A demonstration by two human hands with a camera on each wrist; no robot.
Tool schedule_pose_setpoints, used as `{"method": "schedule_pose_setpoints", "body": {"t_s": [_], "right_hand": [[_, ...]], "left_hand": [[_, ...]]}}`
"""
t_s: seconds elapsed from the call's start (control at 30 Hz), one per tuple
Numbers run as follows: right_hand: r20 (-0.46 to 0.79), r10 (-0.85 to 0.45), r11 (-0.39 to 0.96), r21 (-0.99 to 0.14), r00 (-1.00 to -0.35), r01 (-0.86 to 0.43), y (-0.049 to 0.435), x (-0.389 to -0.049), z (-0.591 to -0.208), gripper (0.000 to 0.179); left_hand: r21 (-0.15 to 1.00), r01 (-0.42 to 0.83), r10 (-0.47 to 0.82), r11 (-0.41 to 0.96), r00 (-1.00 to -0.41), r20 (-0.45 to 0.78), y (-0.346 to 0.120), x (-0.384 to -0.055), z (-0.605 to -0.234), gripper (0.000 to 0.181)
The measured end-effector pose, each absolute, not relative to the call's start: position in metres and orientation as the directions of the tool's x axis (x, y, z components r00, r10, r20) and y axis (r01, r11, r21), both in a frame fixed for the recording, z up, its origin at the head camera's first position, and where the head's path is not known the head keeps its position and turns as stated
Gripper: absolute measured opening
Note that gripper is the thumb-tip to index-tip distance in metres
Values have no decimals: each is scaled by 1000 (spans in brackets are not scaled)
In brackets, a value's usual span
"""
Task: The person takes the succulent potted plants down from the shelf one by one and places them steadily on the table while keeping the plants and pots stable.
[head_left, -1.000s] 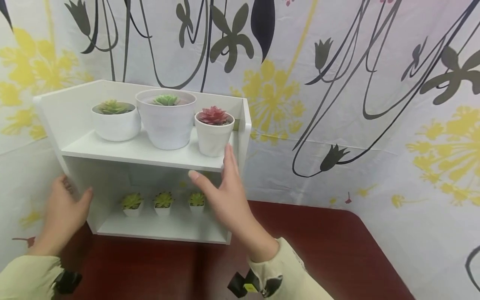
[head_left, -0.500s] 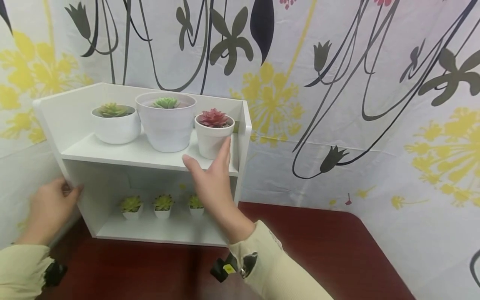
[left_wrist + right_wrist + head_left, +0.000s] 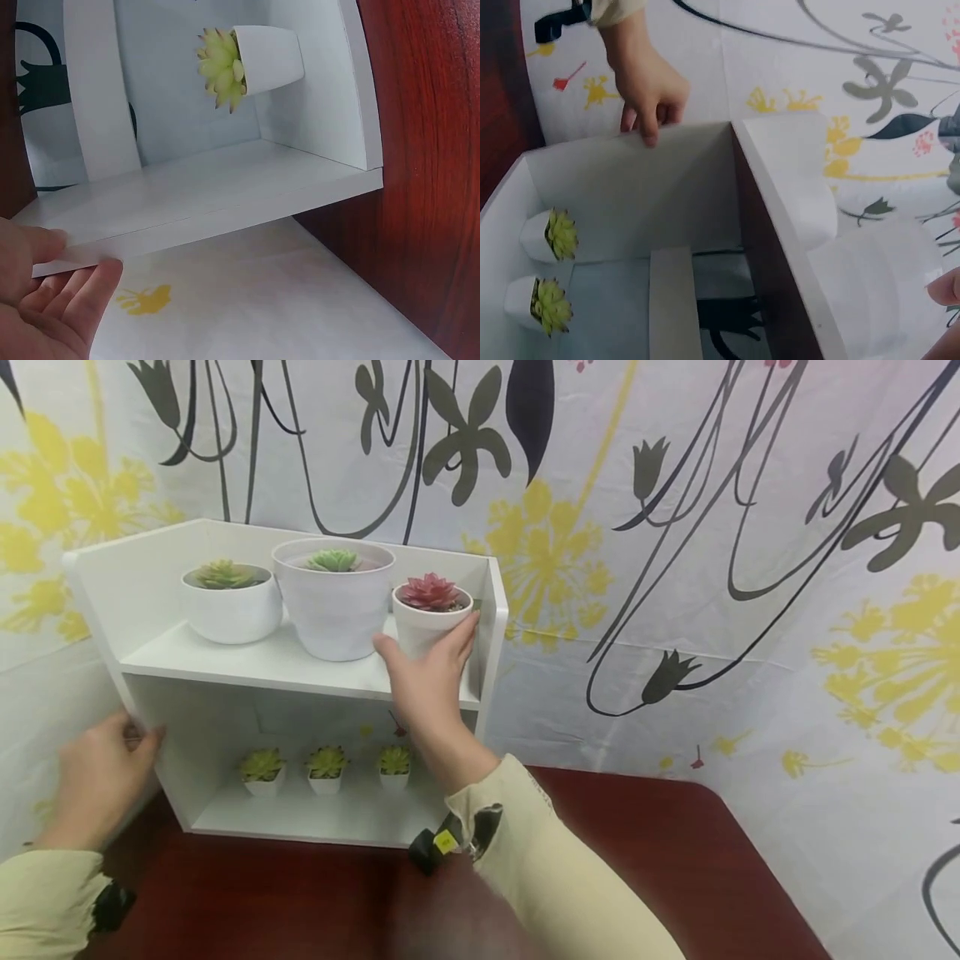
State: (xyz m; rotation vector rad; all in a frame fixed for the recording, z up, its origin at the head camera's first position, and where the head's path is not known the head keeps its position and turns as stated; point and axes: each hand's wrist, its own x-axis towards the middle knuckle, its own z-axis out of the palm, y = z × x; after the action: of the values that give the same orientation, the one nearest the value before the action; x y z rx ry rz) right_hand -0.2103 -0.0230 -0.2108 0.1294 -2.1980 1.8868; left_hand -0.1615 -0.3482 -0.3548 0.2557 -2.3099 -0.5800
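Note:
A white two-tier shelf [image 3: 300,683] stands on the table. My left hand [image 3: 101,781] pinches the front edge of its left side panel; in the left wrist view the thumb lies on one face and the fingers on the other. At the upper tier's right end, my right hand [image 3: 435,693] holds a white pot with a red succulent [image 3: 431,593], thumb at its left, fingers round its right side. Beside that pot stand a large white pot with a green succulent [image 3: 333,610] and a low round white pot [image 3: 232,612] with a yellow-green one.
Three small potted succulents [image 3: 326,770] line the lower tier. The dark red table [image 3: 637,835] extends to the right. A patterned cloth [image 3: 675,593] with flowers hangs behind the shelf and at both sides.
My right hand has moved up to the red succulent's pot and closed round it. My left hand has shifted slightly left and now pinches the panel's edge. The pots have kept their places.

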Motion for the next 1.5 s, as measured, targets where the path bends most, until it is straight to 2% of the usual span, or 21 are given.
{"method": "schedule_pose_setpoints", "body": {"t_s": [0.4, 0.7, 1.13, 1.37, 1.5], "right_hand": [[170, 200, 108, -983, -965, -151, -30, -234, -200, 115], [208, 279, 88, -978, -937, -190, -30, -248, -204, 107], [236, 270, 106, -971, -933, -215, -27, -236, -208, 101], [307, 206, 89, -951, -929, -295, -25, -220, -211, 96], [353, 130, 29, -936, -927, -352, -23, -205, -214, 92]], "left_hand": [[468, -19, -346, 884, -700, 625, -348, -162, -353, 23], [456, -31, -346, 890, -697, 628, -347, -162, -356, 21], [463, -39, -352, 885, -707, 613, -343, -163, -357, 21], [476, -58, -365, 878, -725, 585, -345, -163, -355, 24], [483, -35, -358, 875, -719, 596, -347, -161, -356, 22]]}}
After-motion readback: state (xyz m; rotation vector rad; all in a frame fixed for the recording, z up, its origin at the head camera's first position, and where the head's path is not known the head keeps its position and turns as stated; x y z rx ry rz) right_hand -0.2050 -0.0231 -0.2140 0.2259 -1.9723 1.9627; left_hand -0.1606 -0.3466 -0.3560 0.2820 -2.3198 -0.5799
